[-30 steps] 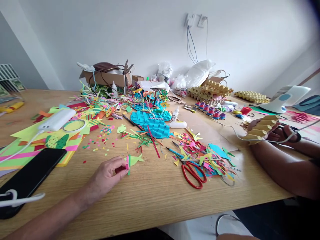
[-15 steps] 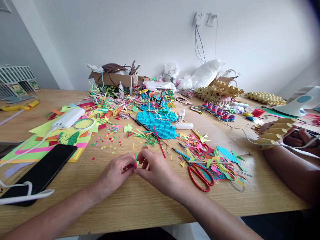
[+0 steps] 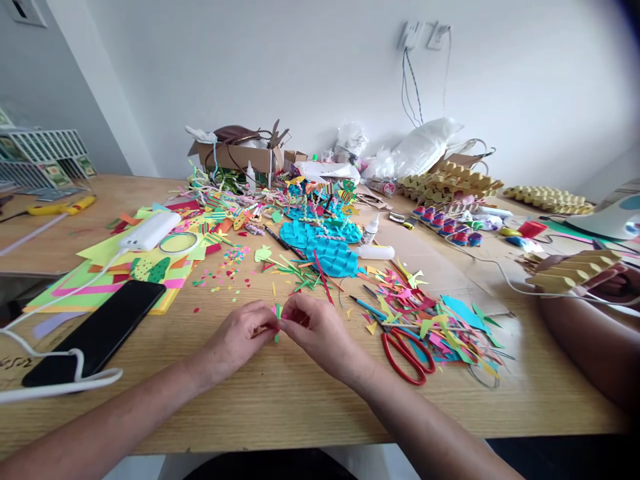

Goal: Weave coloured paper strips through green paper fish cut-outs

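Note:
My left hand (image 3: 244, 333) and my right hand (image 3: 320, 337) meet fingertip to fingertip just above the table's front half. Pinched between them is a small green paper strip (image 3: 278, 311), its ends poking out above and below the fingers; a bit of pink shows beside it. The fingers hide most of it. Right of my right hand lie red-handled scissors (image 3: 409, 357), partly under a heap of colourful paper scraps (image 3: 440, 327). Beyond the hands are thin green paper strips (image 3: 295, 272) and a blue scale-like paper piece (image 3: 333, 259).
At left, a black phone (image 3: 100, 333) and a white power bank (image 3: 151, 231) lie by coloured paper sheets (image 3: 65, 293). A glue bottle (image 3: 371, 230) stands behind the blue piece. At right, another person's arm (image 3: 580, 347) is beside an egg-carton piece (image 3: 575, 272), with a white cable (image 3: 500, 277) crossing there.
The camera has turned slightly left, so the scene sits further right. Between my fingertips, more of the green strip shows and less pink. Both hands keep their pinch.

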`<control>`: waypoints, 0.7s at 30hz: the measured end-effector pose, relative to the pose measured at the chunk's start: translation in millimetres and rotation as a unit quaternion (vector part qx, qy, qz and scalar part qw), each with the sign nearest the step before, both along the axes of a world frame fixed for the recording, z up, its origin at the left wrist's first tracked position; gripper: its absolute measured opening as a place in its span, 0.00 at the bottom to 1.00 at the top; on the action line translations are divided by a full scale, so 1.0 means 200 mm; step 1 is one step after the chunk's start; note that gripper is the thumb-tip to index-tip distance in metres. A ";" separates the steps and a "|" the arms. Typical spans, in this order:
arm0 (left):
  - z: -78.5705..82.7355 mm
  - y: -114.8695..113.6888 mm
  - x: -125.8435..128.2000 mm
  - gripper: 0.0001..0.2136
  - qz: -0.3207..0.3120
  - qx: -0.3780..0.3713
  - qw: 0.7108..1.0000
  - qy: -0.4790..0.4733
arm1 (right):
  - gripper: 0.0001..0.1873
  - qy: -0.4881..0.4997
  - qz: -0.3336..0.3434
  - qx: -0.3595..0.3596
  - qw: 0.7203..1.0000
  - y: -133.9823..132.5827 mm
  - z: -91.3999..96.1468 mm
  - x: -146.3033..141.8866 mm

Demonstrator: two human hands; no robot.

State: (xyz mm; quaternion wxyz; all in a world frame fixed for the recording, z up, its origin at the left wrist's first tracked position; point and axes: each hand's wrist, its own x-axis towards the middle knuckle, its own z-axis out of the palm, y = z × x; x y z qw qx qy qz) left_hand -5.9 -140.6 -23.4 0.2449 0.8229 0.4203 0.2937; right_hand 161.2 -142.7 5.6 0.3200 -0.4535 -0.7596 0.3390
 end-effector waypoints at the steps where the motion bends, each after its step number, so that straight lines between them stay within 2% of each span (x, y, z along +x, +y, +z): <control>1: 0.00 0.00 0.00 0.06 0.000 0.001 1.000 -0.002 | 0.06 0.013 0.003 -0.018 1.000 0.00 -0.01 0.00; 4: 0.00 0.00 0.01 0.07 -0.003 0.007 1.000 -0.003 | 0.06 0.016 0.024 -0.033 0.999 0.02 -0.05 0.01; 9: 0.00 0.01 0.00 0.07 -0.012 0.034 0.999 0.009 | 0.07 -0.010 0.026 0.004 1.000 0.03 -0.08 0.00; 12: -0.01 0.03 -0.05 0.08 -0.033 0.093 0.994 0.040 | 0.07 -0.032 0.017 0.022 0.999 0.02 -0.08 0.01; 16: -0.03 0.05 -0.14 0.12 -0.060 0.208 0.965 0.150 | 0.07 -0.049 0.000 0.021 0.999 0.00 -0.09 0.03; 21: -0.07 0.04 -0.18 0.14 -0.101 0.247 0.934 0.239 | 0.06 -0.062 -0.011 0.014 0.998 -0.02 -0.11 0.05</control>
